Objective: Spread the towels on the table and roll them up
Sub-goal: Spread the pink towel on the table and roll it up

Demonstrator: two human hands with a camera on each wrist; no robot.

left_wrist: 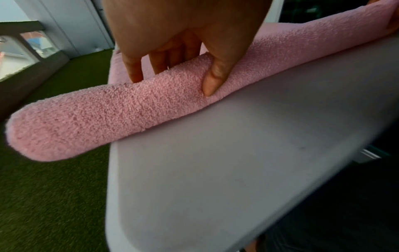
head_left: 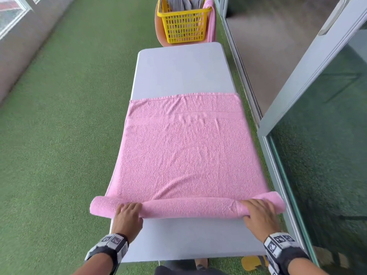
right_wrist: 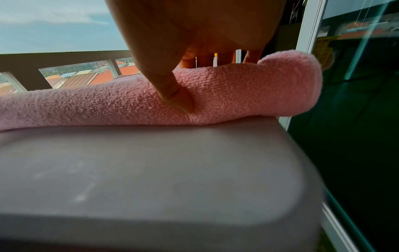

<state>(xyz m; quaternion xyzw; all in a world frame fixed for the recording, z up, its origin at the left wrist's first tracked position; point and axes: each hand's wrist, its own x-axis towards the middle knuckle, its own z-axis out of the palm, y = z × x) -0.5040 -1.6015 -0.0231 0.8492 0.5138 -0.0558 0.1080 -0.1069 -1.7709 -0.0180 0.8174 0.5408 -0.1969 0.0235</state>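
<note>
A pink towel (head_left: 188, 151) lies flat along the grey table (head_left: 184, 72), and its near end is rolled into a tube (head_left: 188, 208) that overhangs both long edges. My left hand (head_left: 128, 214) grips the roll near its left end. In the left wrist view, that hand (left_wrist: 172, 80) has its fingers over the far side of the roll (left_wrist: 86, 119) and its thumb (left_wrist: 212, 80) on the near side. My right hand (head_left: 258, 212) grips the roll near its right end, and its thumb (right_wrist: 179, 97) presses into the near side of the roll (right_wrist: 86, 105).
A yellow basket (head_left: 183, 22) holding grey cloth stands on an orange seat beyond the table's far end, with another pink towel (head_left: 211, 18) hanging beside it. A glass door (head_left: 317, 145) runs close along the right. Green turf (head_left: 59, 135) covers the floor on the left.
</note>
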